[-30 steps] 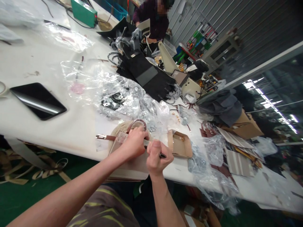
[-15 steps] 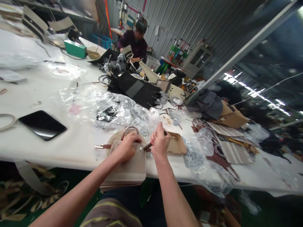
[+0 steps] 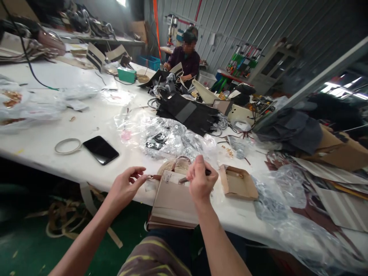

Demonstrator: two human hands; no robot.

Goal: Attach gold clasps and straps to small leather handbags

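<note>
A beige handbag (image 3: 174, 203) lies at the table's front edge, its lower part reaching toward my lap. Its rounded handle (image 3: 181, 159) points away from me. At the bag's upper left, my left hand (image 3: 128, 183) pinches the metal end of a brown strap (image 3: 156, 177) between thumb and fingertips. Closed in a fist with the thumb up, my right hand (image 3: 201, 179) grips a slim dark-handled tool (image 3: 183, 180). The tool's tip is at the upper part of the bag, by a small metal fitting; whether it touches cannot be made out.
An open cardboard tray (image 3: 238, 182) with small metal pieces sits right of the bag. Behind are clear plastic bags (image 3: 169, 134) and black bag panels (image 3: 186, 111). A phone (image 3: 100, 149) and a coiled band (image 3: 68, 146) lie left. Across the table a person (image 3: 185, 57) works.
My left hand has left the top of the bag and moved left to the strap end. My right hand still holds the tool over the bag. The view has shifted left.
</note>
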